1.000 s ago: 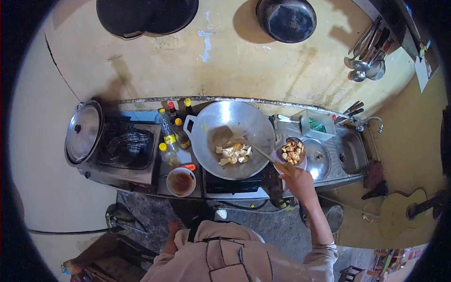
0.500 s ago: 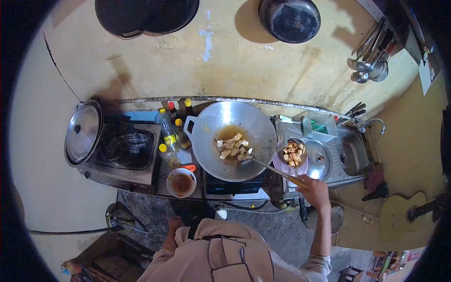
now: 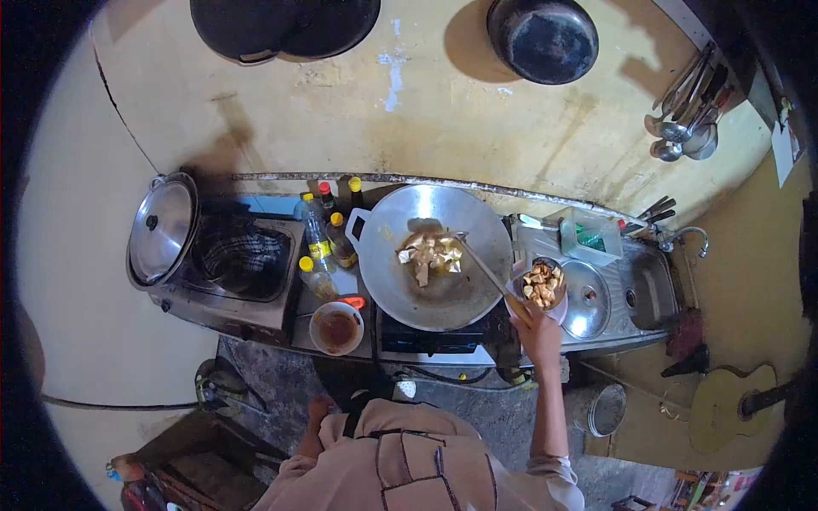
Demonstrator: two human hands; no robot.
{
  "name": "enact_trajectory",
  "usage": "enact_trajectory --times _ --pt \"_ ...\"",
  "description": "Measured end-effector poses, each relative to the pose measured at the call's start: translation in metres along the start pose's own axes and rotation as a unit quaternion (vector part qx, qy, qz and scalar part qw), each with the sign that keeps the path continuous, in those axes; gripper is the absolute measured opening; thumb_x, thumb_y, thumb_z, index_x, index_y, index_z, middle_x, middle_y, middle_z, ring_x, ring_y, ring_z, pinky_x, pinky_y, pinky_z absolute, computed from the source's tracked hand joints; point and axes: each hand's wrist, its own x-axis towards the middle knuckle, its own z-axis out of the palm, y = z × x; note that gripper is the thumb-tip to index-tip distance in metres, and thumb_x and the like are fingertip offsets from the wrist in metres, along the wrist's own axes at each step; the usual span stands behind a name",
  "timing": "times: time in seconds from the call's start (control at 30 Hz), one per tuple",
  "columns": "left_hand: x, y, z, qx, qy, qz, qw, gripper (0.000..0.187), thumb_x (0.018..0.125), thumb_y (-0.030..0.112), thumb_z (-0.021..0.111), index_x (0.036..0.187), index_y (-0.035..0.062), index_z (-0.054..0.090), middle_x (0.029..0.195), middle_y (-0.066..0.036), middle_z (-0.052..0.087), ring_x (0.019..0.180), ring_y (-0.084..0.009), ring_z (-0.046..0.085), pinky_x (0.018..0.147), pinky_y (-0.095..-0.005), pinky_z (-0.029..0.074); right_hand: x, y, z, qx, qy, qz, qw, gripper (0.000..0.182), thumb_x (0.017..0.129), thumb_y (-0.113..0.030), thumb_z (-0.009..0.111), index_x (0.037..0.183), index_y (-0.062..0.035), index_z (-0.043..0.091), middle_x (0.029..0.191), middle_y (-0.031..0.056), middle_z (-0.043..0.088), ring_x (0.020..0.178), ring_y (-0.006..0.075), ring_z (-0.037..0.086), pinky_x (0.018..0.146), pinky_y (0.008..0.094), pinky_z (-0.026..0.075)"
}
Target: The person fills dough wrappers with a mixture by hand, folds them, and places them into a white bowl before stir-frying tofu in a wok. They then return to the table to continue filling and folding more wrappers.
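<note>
My right hand (image 3: 538,334) is closed round the wooden handle of a long metal spatula (image 3: 486,272). The spatula's head rests in the large wok (image 3: 388,285), at the far side of several pale, tofu-like chunks (image 3: 423,253) lying in a little brown liquid. Right of the wok, close by my right hand, a strainer of browned chunks (image 3: 543,284) sits over a pinkish dish. My left hand (image 3: 318,415) hangs low beside my waist, away from the counter, its fingers too small and dim to read.
Left of the wok stand several bottles (image 3: 315,241) and a white bowl of brown sauce (image 3: 336,330). A lidded pot (image 3: 162,230) is on the far-left stove. To the right are a round metal lid (image 3: 586,298), a plastic container (image 3: 592,238) and the sink (image 3: 652,294).
The spatula's head has moved from the near right side of the chunks to their far side, shifting them. My right hand has come left and closer to the wok. The view has shifted slightly.
</note>
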Motion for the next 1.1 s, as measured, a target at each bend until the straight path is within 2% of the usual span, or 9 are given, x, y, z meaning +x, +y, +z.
enact_trajectory --times 0.27,0.33,0.37,0.47,0.63,0.73,0.87,0.97,1.1 --pt "0.029 -0.055 0.044 -0.054 0.060 0.090 0.993 0.018 0.061 0.021 0.059 0.077 0.0191 0.067 0.092 -0.003 0.062 0.085 -0.0238 0.058 0.073 -0.0390 0.046 0.011 0.000 0.063 -0.036 0.021 -0.018 0.999 0.029 0.067 -0.020 0.066 0.093 -0.0112 0.058 0.069 0.0137 0.060 0.065 0.0311 0.060 0.056 0.0398 0.047" --pt "0.032 -0.051 0.043 0.124 0.081 0.233 0.961 0.018 0.060 0.020 0.059 0.076 0.0202 0.067 0.093 -0.002 0.062 0.084 -0.0231 0.058 0.072 -0.0389 0.047 0.001 -0.003 0.053 -0.051 0.005 -0.020 0.998 0.029 0.067 -0.021 0.067 0.093 -0.0119 0.058 0.070 0.0129 0.061 0.064 0.0306 0.060 0.055 0.0399 0.047" --pt "0.031 -0.051 0.046 0.313 0.126 0.339 0.878 0.016 0.060 0.020 0.059 0.075 0.0200 0.066 0.094 -0.001 0.062 0.082 -0.0233 0.058 0.072 -0.0391 0.047 -0.006 -0.005 0.045 -0.062 -0.003 -0.020 0.998 0.030 0.066 -0.021 0.067 0.094 -0.0122 0.058 0.070 0.0125 0.061 0.064 0.0304 0.060 0.054 0.0399 0.047" --pt "0.036 -0.050 0.050 0.278 0.044 0.293 0.914 0.016 0.060 0.021 0.059 0.074 0.0188 0.066 0.098 0.000 0.060 0.080 -0.0231 0.059 0.071 -0.0389 0.047 -0.016 -0.004 0.020 -0.121 -0.046 -0.037 0.991 0.033 0.068 -0.022 0.064 0.099 -0.0127 0.055 0.071 0.0115 0.061 0.061 0.0300 0.060 0.051 0.0404 0.047" --pt "0.033 -0.047 0.048 -0.152 -0.020 0.129 0.980 0.017 0.062 0.024 0.060 0.077 0.0195 0.066 0.099 -0.002 0.060 0.082 -0.0227 0.059 0.068 -0.0384 0.048 -0.015 -0.005 -0.033 -0.136 -0.065 -0.082 0.985 0.034 0.067 -0.022 0.065 0.098 -0.0134 0.055 0.071 0.0108 0.060 0.060 0.0288 0.060 0.051 0.0395 0.046" --pt "0.037 -0.042 0.047 -0.132 -0.033 0.157 0.978 0.019 0.064 0.026 0.060 0.079 0.0169 0.066 0.099 -0.005 0.059 0.082 -0.0249 0.058 0.067 -0.0389 0.048 -0.011 0.003 -0.055 -0.130 -0.032 -0.081 0.988 0.035 0.065 -0.021 0.066 0.098 -0.0147 0.056 0.071 0.0109 0.060 0.062 0.0279 0.060 0.053 0.0387 0.046" --pt "0.031 -0.030 0.054 0.061 0.075 0.033 0.995 0.025 0.064 0.029 0.060 0.082 0.0126 0.065 0.092 -0.008 0.060 0.079 -0.0288 0.058 0.065 -0.0398 0.048 -0.009 0.005 -0.096 -0.090 -0.047 -0.054 0.993 0.036 0.061 -0.018 0.070 0.096 -0.0129 0.059 0.072 0.0097 0.062 0.068 0.0277 0.060 0.057 0.0365 0.047" --pt "0.027 -0.050 0.030 0.277 0.031 0.256 0.925 0.025 0.063 0.028 0.060 0.082 0.0115 0.065 0.085 -0.011 0.060 0.076 -0.0301 0.057 0.064 -0.0404 0.047 -0.012 0.041 -0.102 -0.036 -0.094 -0.011 0.995 0.037 0.060 -0.019 0.072 0.095 -0.0127 0.062 0.078 0.0092 0.063 0.070 0.0279 0.061 0.060 0.0352 0.047" --pt "0.009 -0.055 0.006 -0.215 0.007 0.086 0.973 0.024 0.065 0.024 0.060 0.082 0.0089 0.064 0.076 -0.012 0.061 0.065 -0.0288 0.058 0.057 -0.0396 0.047 -0.029 0.047 -0.094 -0.027 -0.095 0.036 0.994 0.038 0.058 -0.015 0.073 0.094 -0.0114 0.063 0.077 0.0097 0.064 0.071 0.0243 0.062 0.062 0.0333 0.047"
